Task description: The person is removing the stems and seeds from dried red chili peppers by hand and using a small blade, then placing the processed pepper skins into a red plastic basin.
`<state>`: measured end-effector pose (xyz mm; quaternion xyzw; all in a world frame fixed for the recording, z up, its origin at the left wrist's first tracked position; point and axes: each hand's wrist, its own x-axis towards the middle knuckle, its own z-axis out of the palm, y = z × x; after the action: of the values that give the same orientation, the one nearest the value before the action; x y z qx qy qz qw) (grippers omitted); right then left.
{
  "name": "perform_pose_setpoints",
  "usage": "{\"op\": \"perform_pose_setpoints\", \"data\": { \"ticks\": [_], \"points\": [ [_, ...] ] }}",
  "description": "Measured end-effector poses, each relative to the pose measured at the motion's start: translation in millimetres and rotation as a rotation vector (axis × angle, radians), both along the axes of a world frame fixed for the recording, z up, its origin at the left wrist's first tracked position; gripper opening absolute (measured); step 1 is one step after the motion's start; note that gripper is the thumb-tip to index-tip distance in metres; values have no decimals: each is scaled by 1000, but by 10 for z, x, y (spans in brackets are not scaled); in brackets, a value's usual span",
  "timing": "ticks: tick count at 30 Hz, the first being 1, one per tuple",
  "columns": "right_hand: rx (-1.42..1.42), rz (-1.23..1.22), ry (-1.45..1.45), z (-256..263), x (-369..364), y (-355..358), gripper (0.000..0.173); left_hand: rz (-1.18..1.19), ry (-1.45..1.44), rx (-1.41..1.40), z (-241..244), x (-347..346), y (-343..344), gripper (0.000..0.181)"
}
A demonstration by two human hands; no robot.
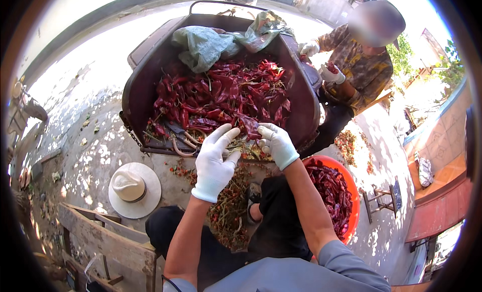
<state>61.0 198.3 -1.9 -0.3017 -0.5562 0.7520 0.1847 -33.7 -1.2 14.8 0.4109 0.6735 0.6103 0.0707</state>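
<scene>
A dried red chili pepper (pixel 248 125) is pinched between the thumb and fingers of my right hand (pixel 278 143), over the near edge of a metal cart bed (pixel 141 88). My left hand (pixel 215 164) is beside it, fingers apart, with nothing visible in its grasp. Both hands wear white gloves. A heap of red chili peppers (pixel 222 88) with stems fills much of the cart bed. Scissors (pixel 186 137) with tan handles rest at its near left edge. By my right forearm stands an orange basin (pixel 354 201) of red peppers (pixel 328 198).
Green woven sacks (pixel 203 45) drape over the cart's far side. A gloved co-worker (pixel 357 66) sits at right, holding peppers. Plucked stems (pixel 228 213) lie between my feet. At left are a pale brimmed hat (pixel 130 186) and a wooden bench (pixel 113 243); a small stool (pixel 381 199) stands right.
</scene>
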Motion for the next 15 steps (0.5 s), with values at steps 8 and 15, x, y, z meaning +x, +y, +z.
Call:
{"op": "perform_pose_setpoints", "data": {
  "ticks": [8, 15],
  "points": [
    [73, 221, -108, -33, 20, -386, 23, -55, 528, -201, -116, 12, -6, 52],
    [274, 279, -65, -5, 61, -446, 26, -7, 384, -172, -66, 19, 6, 37]
  ]
}}
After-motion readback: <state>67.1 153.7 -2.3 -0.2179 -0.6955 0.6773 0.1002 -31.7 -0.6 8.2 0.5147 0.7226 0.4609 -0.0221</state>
